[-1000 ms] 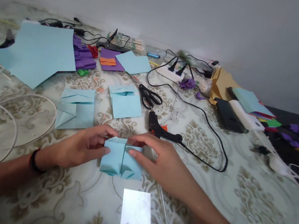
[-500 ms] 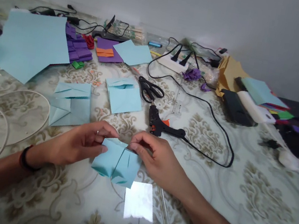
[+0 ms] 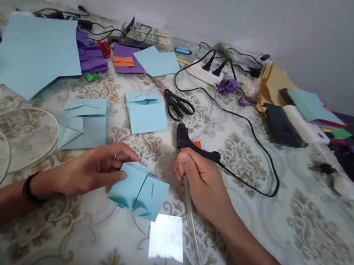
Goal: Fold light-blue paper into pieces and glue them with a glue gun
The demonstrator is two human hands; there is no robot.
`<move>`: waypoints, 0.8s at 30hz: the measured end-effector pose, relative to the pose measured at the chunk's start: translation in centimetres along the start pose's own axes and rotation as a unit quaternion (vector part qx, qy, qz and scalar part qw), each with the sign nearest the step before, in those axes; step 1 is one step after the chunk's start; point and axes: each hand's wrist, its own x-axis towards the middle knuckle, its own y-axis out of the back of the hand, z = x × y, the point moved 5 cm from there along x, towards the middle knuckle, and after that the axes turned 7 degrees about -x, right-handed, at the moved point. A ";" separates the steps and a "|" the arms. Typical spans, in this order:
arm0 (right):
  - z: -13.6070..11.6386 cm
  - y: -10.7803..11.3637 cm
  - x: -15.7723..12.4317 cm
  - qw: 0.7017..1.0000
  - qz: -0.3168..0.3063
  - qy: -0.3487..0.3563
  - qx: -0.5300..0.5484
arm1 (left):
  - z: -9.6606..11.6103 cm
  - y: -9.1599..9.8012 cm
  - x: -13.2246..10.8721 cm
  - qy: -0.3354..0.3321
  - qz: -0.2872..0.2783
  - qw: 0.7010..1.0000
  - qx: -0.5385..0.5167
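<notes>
Blue paper (image 3: 130,188) between left fingers (image 3: 110,179); right fingers (image 3: 188,164) curled.

Your only view looks out from your head, facing forward and down across the table (image 3: 83,243), near enough that your left hand (image 3: 87,172) and right hand (image 3: 204,184) sit mid-frame, and reaches the wall (image 3: 191,4) on the far side.

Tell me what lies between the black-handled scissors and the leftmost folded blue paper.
In the head view, another folded blue paper lies between the scissors and the leftmost folded blue paper, with small orange bits near its left edge.
</notes>
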 end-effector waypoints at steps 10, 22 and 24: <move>-0.8 -2.6 -0.7 0.983 -0.133 -0.057 0.111 | 0.0 0.3 -0.1 -0.006 -0.004 0.999 0.050; -1.0 -3.4 -0.8 0.984 -0.144 -0.023 0.103 | 0.7 0.7 0.1 -0.005 -0.007 0.995 0.099; -1.0 -3.6 -0.7 0.985 -0.129 -0.031 0.106 | 0.9 0.6 0.0 -0.006 -0.016 0.995 0.102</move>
